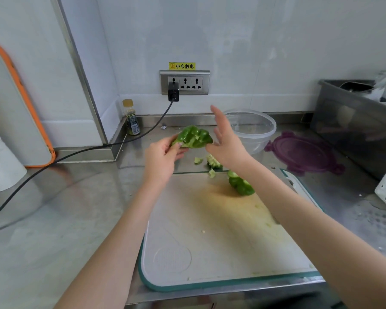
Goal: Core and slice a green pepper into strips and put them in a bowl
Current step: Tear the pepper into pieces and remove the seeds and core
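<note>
Pepper half point(193, 137) sits in your left hand point(163, 157), pinched at its lower left edge and held above the far end of the cutting board point(210, 237). Your right hand point(226, 139) is spread wide just beside it, holding nothing. Another pepper piece point(241, 184) and pale core scraps point(213, 161) lie on the board; the clear bowl point(254, 130) stands behind your right hand.

Opened green pepper half point(193, 137), pale inside showing, held above worktop's far edge. Second half point(241, 184) lying at cutting board's point(210, 230) far right corner. Core scraps point(212, 162) just beyond. Clear bowl point(254, 130) upright behind.
</note>
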### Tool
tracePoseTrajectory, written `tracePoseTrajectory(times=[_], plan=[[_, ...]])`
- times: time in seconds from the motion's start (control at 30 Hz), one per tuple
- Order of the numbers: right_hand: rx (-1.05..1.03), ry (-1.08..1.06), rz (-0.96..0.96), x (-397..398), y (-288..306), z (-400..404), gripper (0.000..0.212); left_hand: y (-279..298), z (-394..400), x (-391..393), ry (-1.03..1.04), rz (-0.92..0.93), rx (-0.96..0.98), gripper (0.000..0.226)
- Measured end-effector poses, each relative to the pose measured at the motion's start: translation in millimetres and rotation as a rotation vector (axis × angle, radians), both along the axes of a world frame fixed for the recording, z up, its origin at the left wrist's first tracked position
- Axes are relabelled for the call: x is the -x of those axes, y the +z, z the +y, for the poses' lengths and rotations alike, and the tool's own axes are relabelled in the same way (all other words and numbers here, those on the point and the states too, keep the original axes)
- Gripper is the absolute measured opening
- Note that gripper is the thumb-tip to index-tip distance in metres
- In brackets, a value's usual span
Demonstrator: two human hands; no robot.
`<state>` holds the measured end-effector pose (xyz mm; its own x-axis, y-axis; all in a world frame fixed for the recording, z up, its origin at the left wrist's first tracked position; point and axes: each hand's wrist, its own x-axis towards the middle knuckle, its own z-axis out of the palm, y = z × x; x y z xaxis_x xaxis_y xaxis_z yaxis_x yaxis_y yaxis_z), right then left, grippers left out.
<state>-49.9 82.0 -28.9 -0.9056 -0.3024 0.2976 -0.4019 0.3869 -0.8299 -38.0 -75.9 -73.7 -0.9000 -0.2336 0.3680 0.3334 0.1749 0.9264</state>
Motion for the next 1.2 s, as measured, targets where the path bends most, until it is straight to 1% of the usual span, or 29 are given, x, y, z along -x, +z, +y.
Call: tracePoseTrajectory(times=[0.03,0.1,0.17,0.2,0.23,0.27,0.3,0.33,0.37,0.4,0.43,0.47,0.5,0.57,0.6,0.67,0.7,0.73,0.77,0.8,0.83,0.87,0.9,0.93,1.0,1.03,1.07,1.13,1.2], plan=[[-0.028,-0.050,0.047,-1.4,0.0,-2.4,0.093,-1.9,-1.3,1.4,0.040,0.031,0.026,0.030],[-0.139,-0.158,0.208,-1.9,-0.6,-7.3,0.102,-5.3,-5.4,3.2,0.148,0.104,0.160,0.037],[-0.181,-0.255,0.368,-3.4,-0.2,-10.7,0.108,-6.1,-7.6,1.2,0.293,0.226,0.381,0.047],[-0.169,-0.284,0.416,-5.3,0.3,-12.5,0.108,-5.6,-6.5,-0.8,0.347,0.304,0.485,0.051],[-0.174,-0.264,0.440,-6.9,-1.0,-14.7,0.107,-5.8,-6.1,-1.3,0.378,0.376,0.562,0.054],[-0.219,-0.184,0.430,-8.2,-2.0,-15.8,0.104,-6.3,-6.3,-1.4,0.392,0.440,0.616,0.054],[-0.302,-0.045,0.365,-8.6,-2.7,-15.1,0.099,-8.4,-7.4,-0.2,0.399,0.481,0.659,0.051],[-0.397,0.095,0.267,-10.9,-0.2,-13.2,0.093,-10.3,-8.6,0.8,0.395,0.493,0.697,0.048],[-0.425,0.160,0.191,-9.9,2.5,-10.4,0.089,-11.3,-10.2,1.4,0.385,0.484,0.722,0.047],[-0.353,0.108,0.173,-8.2,6.8,-8.9,0.086,-12.0,-11.3,2.1,0.372,0.469,0.731,0.047],[-0.238,0.004,0.177,-5.9,11.6,-8.3,0.085,-12.4,-11.9,3.1,0.367,0.456,0.729,0.049],[-0.183,-0.058,0.172,-2.9,14.9,-8.1,0.085,-12.3,-11.8,3.2,0.368,0.450,0.731,0.051],[-0.233,-0.032,0.148,-3.0,17.5,-9.9,0.085,-12.1,-11.0,2.8,0.378,0.453,0.741,0.052],[-0.452,0.121,0.069,-3.1,10.5,-12.2,0.084,-10.2,-10.3,2.5,0.393,0.467,0.754,0.051],[-0.448,0.115,0.054,-1.5,7.1,-12.7,0.084,-8.4,-9.7,1.9,0.395,0.458,0.747,0.049],[-0.305,-0.023,0.061,1.4,7.5,-12.3,0.081,-5.9,-7.9,-0.3,0.432,0.420,0.751,0.043],[-0.319,-0.023,0.047,2.0,8.5,-12.6,0.074,-5.5,-7.4,-0.6,0.455,0.413,0.766,0.041],[-0.399,0.028,0.023,2.3,7.9,-11.6,0.064,-4.2,-6.5,-1.1,0.460,0.401,0.778,0.039],[-0.450,0.061,0.004,2.7,5.2,-8.2,0.058,-2.3,-6.3,-2.4,0.437,0.356,0.781,0.035],[-0.439,0.049,0.001,3.8,2.2,-2.3,0.059,-0.1,-5.5,-4.8,0.415,0.276,0.766,0.027],[-0.364,-0.010,-0.008,4.6,2.1,6.6,0.062,2.0,-4.5,-6.7,0.407,0.159,0.753,0.022],[-0.271,-0.087,-0.013,5.7,3.8,18.5,0.061,4.1,-3.5,-7.7,0.431,0.027,0.749,0.026],[-0.214,-0.175,-0.002,4.9,6.5,31.6,0.056,6.5,-4.1,-9.8,0.462,-0.097,0.757,0.030],[-0.203,-0.250,0.014,2.1,9.6,45.7,0.049,6.7,-5.7,-10.5,0.460,-0.207,0.761,0.031],[-0.276,-0.318,-0.022,-8.3,9.1,71.8,0.038,5.1,-11.2,-12.4,0.370,-0.385,0.771,0.032],[-0.336,-0.301,-0.072,-16.0,7.2,80.4,0.040,3.0,-15.4,-14.3,0.313,-0.455,0.759,0.033],[-0.415,-0.258,-0.138,-24.7,3.7,86.5,0.048,1.3,-19.3,-17.4,0.267,-0.513,0.727,0.032],[-0.641,-0.152,-0.240,-39.8,-4.5,90.0,0.072,-0.5,-25.4,-25.0,0.184,-0.584,0.630,0.031],[-0.812,-0.141,-0.207,-50.7,-13.2,86.2,0.090,3.3,-25.6,-37.0,0.120,-0.655,0.543,0.036]])
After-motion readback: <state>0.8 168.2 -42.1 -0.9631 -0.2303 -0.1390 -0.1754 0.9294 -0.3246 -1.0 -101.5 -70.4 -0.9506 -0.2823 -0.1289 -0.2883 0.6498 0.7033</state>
